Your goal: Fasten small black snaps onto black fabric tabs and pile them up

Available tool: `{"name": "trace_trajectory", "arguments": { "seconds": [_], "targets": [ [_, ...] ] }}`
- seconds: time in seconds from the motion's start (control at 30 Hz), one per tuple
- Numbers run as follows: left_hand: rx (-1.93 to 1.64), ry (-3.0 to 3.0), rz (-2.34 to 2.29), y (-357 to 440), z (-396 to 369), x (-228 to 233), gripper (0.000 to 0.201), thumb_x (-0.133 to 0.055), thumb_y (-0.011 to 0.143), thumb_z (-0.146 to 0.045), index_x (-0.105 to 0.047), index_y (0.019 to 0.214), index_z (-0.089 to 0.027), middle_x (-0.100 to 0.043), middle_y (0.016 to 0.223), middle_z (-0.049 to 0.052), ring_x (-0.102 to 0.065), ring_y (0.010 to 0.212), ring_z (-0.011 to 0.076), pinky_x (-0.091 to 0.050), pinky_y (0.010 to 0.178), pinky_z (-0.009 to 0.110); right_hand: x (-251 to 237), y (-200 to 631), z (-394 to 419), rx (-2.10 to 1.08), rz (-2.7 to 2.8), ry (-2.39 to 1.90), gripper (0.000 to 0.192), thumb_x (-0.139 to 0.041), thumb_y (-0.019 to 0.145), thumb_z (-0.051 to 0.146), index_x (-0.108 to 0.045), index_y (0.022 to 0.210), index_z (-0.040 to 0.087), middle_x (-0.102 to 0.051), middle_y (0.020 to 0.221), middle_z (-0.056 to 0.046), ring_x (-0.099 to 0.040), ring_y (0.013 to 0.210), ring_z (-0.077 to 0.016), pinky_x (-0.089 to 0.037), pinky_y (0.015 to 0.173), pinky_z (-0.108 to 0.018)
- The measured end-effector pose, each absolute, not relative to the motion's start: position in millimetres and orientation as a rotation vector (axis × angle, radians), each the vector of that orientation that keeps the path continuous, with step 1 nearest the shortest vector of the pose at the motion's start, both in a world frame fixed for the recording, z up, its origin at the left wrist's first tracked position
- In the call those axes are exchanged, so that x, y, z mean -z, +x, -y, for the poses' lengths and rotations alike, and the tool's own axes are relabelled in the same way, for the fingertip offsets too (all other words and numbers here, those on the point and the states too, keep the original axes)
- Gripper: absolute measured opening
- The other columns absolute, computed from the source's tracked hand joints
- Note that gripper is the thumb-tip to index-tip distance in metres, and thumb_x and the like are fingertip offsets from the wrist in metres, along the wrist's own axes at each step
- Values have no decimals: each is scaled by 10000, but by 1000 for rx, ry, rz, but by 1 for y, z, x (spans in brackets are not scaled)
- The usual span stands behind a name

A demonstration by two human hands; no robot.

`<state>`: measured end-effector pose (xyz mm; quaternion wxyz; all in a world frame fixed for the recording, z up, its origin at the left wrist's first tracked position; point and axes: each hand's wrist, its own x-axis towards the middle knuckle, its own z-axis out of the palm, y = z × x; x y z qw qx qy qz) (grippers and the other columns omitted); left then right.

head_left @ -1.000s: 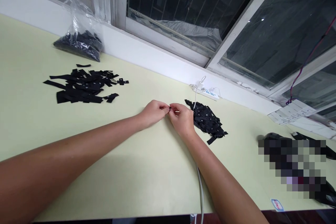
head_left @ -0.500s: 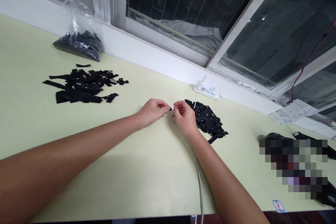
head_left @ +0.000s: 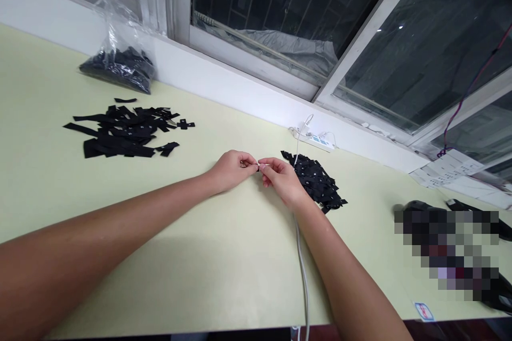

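Mid-frame, left hand [head_left: 232, 169] and right hand [head_left: 282, 178] pinch one tiny black label [head_left: 258, 166] between fingertips; it looks light and floppy, best held by its ends

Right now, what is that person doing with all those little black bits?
A person's left hand and right hand meet fingertip to fingertip over the pale table, pinching something tiny between them; what it is cannot be made out. A heap of small black tags lies beside the right hand, a flatter pile farther left, and a bagful by the window.
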<state>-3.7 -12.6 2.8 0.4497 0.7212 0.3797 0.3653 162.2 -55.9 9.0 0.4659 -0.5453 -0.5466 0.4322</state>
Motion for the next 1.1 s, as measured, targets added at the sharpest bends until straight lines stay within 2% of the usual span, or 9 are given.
{"name": "trace_trajectory", "arguments": {
  "seconds": [0.13, 0.23, 0.3, 0.47, 0.6, 0.73, 0.87, 1.0, 1.1],
  "targets": [
    [-886, 1902, -961, -5, 15, -3, 229, -600, 799, -329, -761, 821, -167, -726, 781, 49, -626, 749, 193, -450, 691, 292, -8, 165, 57, -746, 1565, -1430, 207, -648, 818, 363, -723, 879, 181, -615, 652, 1, -528, 515, -113, -444, 509, -243],
    [-872, 1918, -947, -4, 17, -4, 235, -590, 792, -307, -778, 822, -170, -722, 751, 46, -619, 736, 199, -450, 673, 290, -9, 165, 59, -436, 1701, -1466, 167, -628, 844, 309, -751, 862, 198, -658, 778, -31, -574, 578, -122, -476, 584, -260],
    [-868, 1915, -946, -4, 17, -4, 238, -589, 785, -304, -783, 831, -175, -722, 746, 42, -616, 730, 200, -452, 671, 291, -10, 164, 60, -268, 1791, -1480, 145, -617, 850, 255, -751, 843, 200, -650, 795, -37, -589, 634, -131, -481, 635, -264],
    [-845, 1945, -961, -4, 14, -5, 242, -587, 792, -308, -782, 862, -183, -741, 807, 50, -628, 774, 215, -453, 705, 301, -12, 163, 59, -90, 1883, -1535, 129, -588, 841, 179, -711, 801, 177, -627, 755, -35, -583, 677, -145, -458, 651, -263],
    [-891, 2057, -1088, -9, 9, -9, 252, -539, 853, -306, -759, 881, -186, -747, 887, 57, -630, 824, 218, -431, 738, 311, -11, 170, 57, -196, 1804, -1642, 124, -574, 840, 207, -680, 785, 171, -662, 747, -33, -595, 641, -143, -455, 633, -263],
    [-879, 2112, -1138, -12, 7, -10, 232, -516, 881, -303, -718, 898, -190, -723, 853, 45, -603, 758, 193, -414, 689, 299, -11, 175, 58, -415, 1756, -1769, 128, -580, 818, 221, -669, 733, 185, -666, 640, -2, -586, 542, -131, -444, 586, -257],
    [-929, 2000, -1096, -12, 6, -6, 191, -525, 866, -269, -680, 951, -197, -706, 885, 37, -612, 773, 176, -436, 703, 287, -11, 175, 59, -604, 1641, -1744, 77, -622, 795, 248, -676, 806, 195, -655, 605, 28, -542, 436, -106, -425, 507, -242],
    [-972, 1844, -1004, -11, 3, -1, 180, -515, 830, -210, -655, 940, -186, -666, 818, 22, -590, 693, 149, -440, 645, 269, -10, 179, 55, -693, 1518, -1632, 113, -676, 764, 299, -654, 753, 188, -645, 619, 24, -563, 468, -106, -435, 484, -231],
    [-955, 1734, -971, -10, 2, 0, 166, -521, 803, -198, -651, 906, -178, -628, 730, 8, -568, 641, 142, -432, 598, 260, -9, 179, 53, -808, 1408, -1510, 178, -732, 724, 346, -681, 765, 180, -672, 666, 1, -633, 567, -135, -522, 577, -263]
  ]
}}
